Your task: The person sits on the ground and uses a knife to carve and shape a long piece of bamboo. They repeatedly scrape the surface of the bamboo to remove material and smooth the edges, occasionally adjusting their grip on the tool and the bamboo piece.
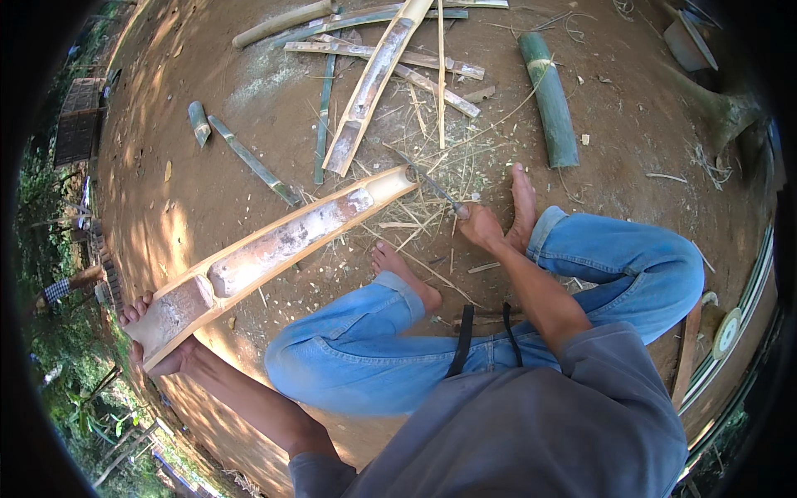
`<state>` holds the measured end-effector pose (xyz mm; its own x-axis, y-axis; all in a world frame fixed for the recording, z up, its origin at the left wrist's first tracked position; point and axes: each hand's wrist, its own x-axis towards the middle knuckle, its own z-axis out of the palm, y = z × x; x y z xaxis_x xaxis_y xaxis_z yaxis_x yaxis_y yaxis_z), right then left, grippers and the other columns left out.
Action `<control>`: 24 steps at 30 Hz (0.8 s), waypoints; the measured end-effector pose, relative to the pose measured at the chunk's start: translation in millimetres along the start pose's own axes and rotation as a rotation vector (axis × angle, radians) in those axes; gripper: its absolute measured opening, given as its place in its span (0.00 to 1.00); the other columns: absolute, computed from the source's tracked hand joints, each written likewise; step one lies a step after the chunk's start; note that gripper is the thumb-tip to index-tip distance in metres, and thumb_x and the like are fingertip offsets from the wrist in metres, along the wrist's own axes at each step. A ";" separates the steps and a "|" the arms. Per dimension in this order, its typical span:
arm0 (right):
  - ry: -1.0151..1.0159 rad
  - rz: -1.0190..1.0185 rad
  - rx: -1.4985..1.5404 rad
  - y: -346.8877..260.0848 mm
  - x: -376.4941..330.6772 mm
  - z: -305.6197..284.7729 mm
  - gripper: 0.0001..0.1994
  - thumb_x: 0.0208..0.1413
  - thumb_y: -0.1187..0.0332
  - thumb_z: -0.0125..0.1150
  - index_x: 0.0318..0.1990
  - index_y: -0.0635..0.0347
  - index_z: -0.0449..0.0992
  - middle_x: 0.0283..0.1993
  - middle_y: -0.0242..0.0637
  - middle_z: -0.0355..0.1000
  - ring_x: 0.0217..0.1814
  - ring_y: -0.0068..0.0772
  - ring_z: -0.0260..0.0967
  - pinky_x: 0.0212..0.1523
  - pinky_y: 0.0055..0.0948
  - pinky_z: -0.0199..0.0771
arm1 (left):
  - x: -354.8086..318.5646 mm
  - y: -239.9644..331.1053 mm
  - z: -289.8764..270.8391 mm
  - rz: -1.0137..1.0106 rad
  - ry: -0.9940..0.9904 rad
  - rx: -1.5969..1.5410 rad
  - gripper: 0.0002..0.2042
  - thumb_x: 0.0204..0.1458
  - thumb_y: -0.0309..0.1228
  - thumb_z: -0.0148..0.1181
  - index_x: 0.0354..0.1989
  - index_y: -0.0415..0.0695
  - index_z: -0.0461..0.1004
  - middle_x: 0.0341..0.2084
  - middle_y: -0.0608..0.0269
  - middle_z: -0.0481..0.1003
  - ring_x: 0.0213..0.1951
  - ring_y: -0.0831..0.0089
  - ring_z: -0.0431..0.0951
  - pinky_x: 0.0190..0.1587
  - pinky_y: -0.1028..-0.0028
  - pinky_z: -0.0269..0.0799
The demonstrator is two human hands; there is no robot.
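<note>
A halved length of bamboo (286,236) slants across my left side, hollow face up, with pale cut edges and a greyish inside. My left hand (173,358) grips its near left end, fingertips showing over the far edge. At the bamboo's other end, my right hand (481,227) is closed round the handle of a knife (438,190). The narrow dark blade points up and left, lying against or just beside that end; contact cannot be made out. My bare feet rest on the ground on either side of the work.
Another bamboo half (378,87) lies ahead, among crossed strips and shavings. A thick green bamboo section (550,104) is at the far right, a short green piece (199,124) at the left. A bucket (691,43) stands by a tree trunk. Another person's arm (83,278) shows far left.
</note>
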<state>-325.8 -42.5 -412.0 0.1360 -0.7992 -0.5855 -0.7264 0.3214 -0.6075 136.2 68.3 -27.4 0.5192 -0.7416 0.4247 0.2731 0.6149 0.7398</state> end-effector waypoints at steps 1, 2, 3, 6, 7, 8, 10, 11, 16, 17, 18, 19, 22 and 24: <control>0.019 -0.025 0.021 -2.2 -3.6 -2.9 0.15 0.52 0.61 0.56 0.40 0.64 0.75 0.37 0.61 0.74 0.43 0.63 0.73 0.45 0.50 0.72 | -2.3 4.0 -2.1 0.002 0.009 -0.027 0.21 0.34 0.32 0.58 0.41 0.42 0.64 0.32 0.58 0.64 0.40 0.61 0.64 0.57 0.58 0.57; 0.031 0.001 0.007 1.3 -2.9 -6.9 0.17 0.52 0.60 0.57 0.42 0.65 0.74 0.40 0.62 0.73 0.46 0.63 0.72 0.47 0.50 0.71 | -2.4 -1.3 4.3 0.000 -0.043 -0.022 0.19 0.36 0.32 0.58 0.39 0.43 0.64 0.32 0.59 0.65 0.39 0.63 0.65 0.54 0.59 0.58; 0.043 0.028 -0.005 4.0 -2.7 -9.0 0.19 0.52 0.59 0.58 0.44 0.65 0.73 0.42 0.62 0.73 0.48 0.62 0.71 0.49 0.50 0.70 | -1.4 -5.0 7.2 0.003 -0.041 -0.038 0.19 0.36 0.32 0.58 0.39 0.44 0.64 0.31 0.60 0.65 0.38 0.64 0.65 0.54 0.60 0.59; 0.091 -0.019 -0.182 -5.2 -9.4 -10.7 0.27 0.52 0.55 0.60 0.52 0.67 0.67 0.53 0.64 0.67 0.57 0.62 0.65 0.56 0.50 0.65 | 0.4 -5.6 15.4 -0.001 -0.069 -0.067 0.17 0.37 0.32 0.59 0.38 0.46 0.65 0.29 0.63 0.65 0.35 0.66 0.65 0.52 0.61 0.59; 0.111 -0.055 -0.262 -12.6 -12.3 -8.6 0.30 0.52 0.53 0.61 0.54 0.68 0.65 0.56 0.64 0.65 0.60 0.63 0.62 0.59 0.50 0.63 | 2.7 -5.3 18.3 -0.013 -0.104 -0.077 0.17 0.38 0.32 0.60 0.38 0.46 0.65 0.28 0.64 0.65 0.34 0.67 0.65 0.51 0.62 0.60; 0.115 -0.147 -0.193 -29.9 -14.8 -7.4 0.33 0.52 0.53 0.62 0.58 0.67 0.62 0.59 0.62 0.62 0.63 0.61 0.59 0.62 0.48 0.60 | 5.7 -5.8 23.5 -0.021 -0.140 -0.088 0.16 0.38 0.32 0.60 0.37 0.47 0.65 0.27 0.65 0.64 0.33 0.67 0.65 0.50 0.63 0.60; 0.077 -0.362 -0.033 -77.6 -22.9 -13.5 0.36 0.53 0.53 0.61 0.64 0.65 0.57 0.62 0.59 0.59 0.65 0.59 0.55 0.64 0.47 0.58 | 10.4 -14.8 56.9 -0.129 -0.328 -0.149 0.12 0.41 0.32 0.58 0.35 0.45 0.67 0.25 0.64 0.67 0.31 0.66 0.67 0.47 0.63 0.61; 0.025 -0.492 0.062 -106.9 -29.9 -20.0 0.37 0.54 0.53 0.60 0.66 0.64 0.55 0.62 0.59 0.58 0.65 0.60 0.55 0.65 0.48 0.58 | 13.9 -16.6 75.3 -0.182 -0.421 -0.175 0.10 0.42 0.32 0.57 0.33 0.45 0.68 0.24 0.63 0.69 0.30 0.65 0.68 0.46 0.63 0.61; -0.028 -0.937 -0.090 -183.0 -42.6 -53.6 0.36 0.57 0.52 0.58 0.68 0.57 0.52 0.62 0.58 0.60 0.65 0.56 0.58 0.66 0.44 0.58 | 32.8 -56.6 156.0 -0.275 -0.666 -0.179 0.10 0.43 0.36 0.55 0.31 0.44 0.70 0.23 0.59 0.72 0.28 0.61 0.73 0.44 0.59 0.68; -0.037 -1.003 -0.050 -184.8 -35.0 -56.5 0.35 0.57 0.52 0.58 0.68 0.55 0.53 0.61 0.59 0.62 0.63 0.56 0.61 0.65 0.45 0.59 | 37.5 -66.3 171.7 -0.286 -0.704 -0.179 0.11 0.43 0.36 0.55 0.31 0.43 0.70 0.24 0.58 0.73 0.29 0.59 0.74 0.44 0.57 0.69; -0.084 -0.968 -0.043 -185.7 -33.1 -68.1 0.31 0.57 0.52 0.57 0.65 0.54 0.58 0.57 0.57 0.66 0.60 0.56 0.64 0.63 0.46 0.60 | 39.4 -74.6 187.1 -0.296 -0.742 -0.179 0.11 0.43 0.37 0.55 0.32 0.42 0.70 0.24 0.57 0.73 0.29 0.57 0.75 0.45 0.56 0.69; -0.125 -0.922 -0.029 -182.9 -33.8 -81.0 0.28 0.58 0.52 0.57 0.62 0.53 0.63 0.53 0.55 0.70 0.57 0.55 0.66 0.61 0.47 0.62 | 38.9 -84.0 202.9 -0.314 -0.787 -0.185 0.12 0.43 0.37 0.54 0.32 0.42 0.70 0.24 0.55 0.74 0.29 0.55 0.76 0.45 0.54 0.70; -0.051 -1.000 -0.018 -171.1 -32.7 -98.0 0.16 0.59 0.56 0.55 0.43 0.60 0.75 0.35 0.51 0.76 0.39 0.55 0.74 0.43 0.48 0.72 | 36.3 -104.7 220.1 -0.302 -0.740 -0.206 0.27 0.54 0.45 0.47 0.56 0.37 0.66 0.40 0.46 0.77 0.50 0.45 0.75 0.61 0.50 0.58; 0.027 -0.998 0.054 -182.5 -42.3 -73.8 0.16 0.57 0.57 0.57 0.43 0.63 0.74 0.34 0.55 0.75 0.39 0.58 0.73 0.42 0.51 0.71 | 22.6 -84.1 249.2 -0.290 -0.721 -0.248 0.37 0.61 0.56 0.33 0.68 0.36 0.49 0.62 0.43 0.61 0.67 0.50 0.56 0.70 0.52 0.43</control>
<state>-248.7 -104.8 -236.7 0.6513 -0.7268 0.2180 -0.2565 -0.4813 -0.8382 -76.9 -67.0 50.0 -0.2250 -0.8188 0.5281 0.5319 0.3509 0.7707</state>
